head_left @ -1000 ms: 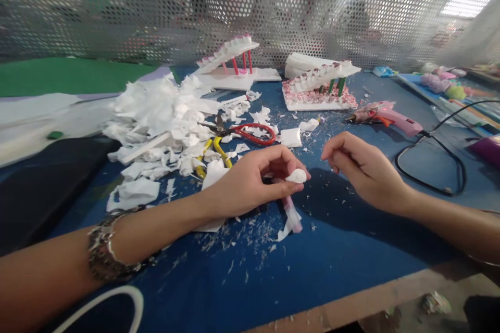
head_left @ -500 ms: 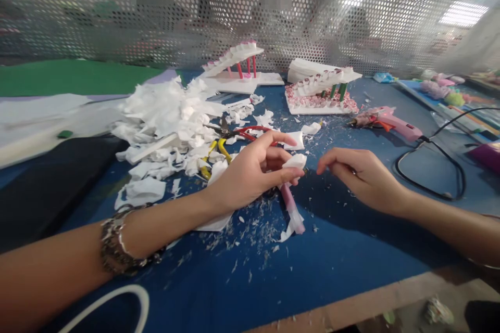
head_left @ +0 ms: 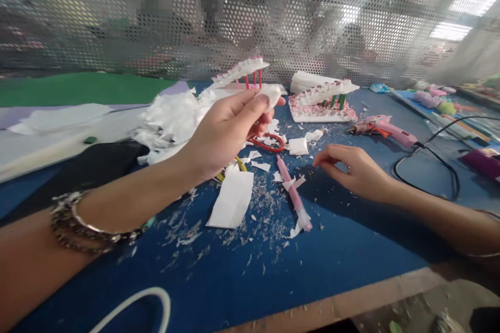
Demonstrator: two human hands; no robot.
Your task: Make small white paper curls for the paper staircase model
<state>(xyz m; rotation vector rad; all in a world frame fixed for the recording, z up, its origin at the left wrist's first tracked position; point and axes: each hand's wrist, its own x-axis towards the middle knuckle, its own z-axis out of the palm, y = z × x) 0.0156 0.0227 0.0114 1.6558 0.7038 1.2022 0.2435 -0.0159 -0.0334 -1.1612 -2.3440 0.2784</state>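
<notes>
My left hand is raised over the middle of the table, thumb and fingers closed on a small, curved white piece that looks like paper or thin foam. Low over the blue tabletop at the right is my right hand, its thumb and curled fingers together with nothing visible in them. Between the hands lie a pink pen-like stick with white scraps around it and another small white piece. A larger white rectangular sheet lies below my left wrist. Red-handled scissors or pliers are partly hidden behind my left hand.
A heap of white scraps stands left. Two small stepped models stand at the back, one with red posts, one with green posts. At right are a pink glue gun and its black cord. Perforated metal closes the back.
My left hand has lifted up and to the left with the small white piece, uncovering the pink stick and the white sheet. My right hand has stayed nearly in place.
</notes>
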